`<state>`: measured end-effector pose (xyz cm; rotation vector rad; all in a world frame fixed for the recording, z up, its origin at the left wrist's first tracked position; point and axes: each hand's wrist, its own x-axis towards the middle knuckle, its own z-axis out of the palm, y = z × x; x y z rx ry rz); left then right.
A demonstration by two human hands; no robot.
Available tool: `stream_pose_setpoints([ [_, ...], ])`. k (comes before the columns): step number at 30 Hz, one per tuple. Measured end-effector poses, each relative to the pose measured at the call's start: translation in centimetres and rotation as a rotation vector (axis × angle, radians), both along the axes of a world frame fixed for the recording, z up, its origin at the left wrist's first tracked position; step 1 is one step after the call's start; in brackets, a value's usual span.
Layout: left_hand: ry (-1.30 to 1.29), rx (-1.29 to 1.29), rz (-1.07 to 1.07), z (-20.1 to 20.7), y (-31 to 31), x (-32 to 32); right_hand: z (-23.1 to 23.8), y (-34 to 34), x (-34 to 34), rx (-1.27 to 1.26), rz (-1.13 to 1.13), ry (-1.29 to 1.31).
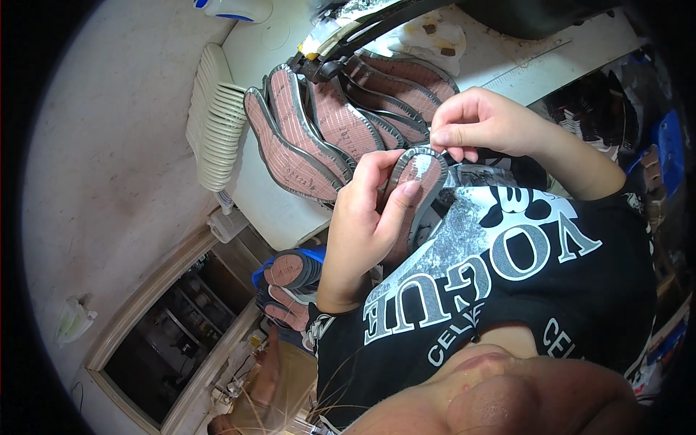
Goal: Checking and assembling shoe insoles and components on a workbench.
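My left hand (pixel 373 210) grips a shoe insole (pixel 429 177) with a pinkish-brown face and a dark pleated rim, thumb on its face and fingers behind. A white patch shows near the insole's rounded end, which points away from me. My right hand (pixel 475 125) is closed in a pinch right at that end, thumb against the curled forefinger. Whatever is between those fingertips is too small to make out. Just beyond my hands, several similar insoles (pixel 290 156) lie overlapping on the white table, their faces up and their rims dark.
Above the insoles stands a dark machine arm (pixel 370 36) on the white table (pixel 279 217). White ribbed pieces (pixel 217 119) are stacked at the left edge, against the wall. A blue crate (pixel 313 254) with more soles sits lower left, near another person's arm (pixel 267 373).
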<state>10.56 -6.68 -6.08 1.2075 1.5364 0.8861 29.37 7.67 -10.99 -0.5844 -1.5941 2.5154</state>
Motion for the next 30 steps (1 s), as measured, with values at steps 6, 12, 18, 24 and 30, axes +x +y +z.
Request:
stream_pose_setpoints([
  [6,-0.074,0.042,0.059,1.3,-0.1,-0.5,0.0,-0.3,0.0,-0.003,-0.061,0.099],
  [12,0.089,0.103,0.024,4.6,0.6,-3.5,3.3,-3.5,-2.7,-0.169,0.141,0.166],
  [18,0.387,-0.029,-0.244,9.6,4.4,-8.9,4.8,-5.5,-5.9,-0.148,-0.174,0.214],
  [24,0.437,0.119,-0.48,9.9,7.8,-12.2,6.2,-5.0,-8.9,-0.21,-0.148,0.237],
  [30,0.671,0.07,-0.373,8.8,13.6,-16.2,4.8,-3.2,-13.7,-0.209,-0.466,0.301],
])
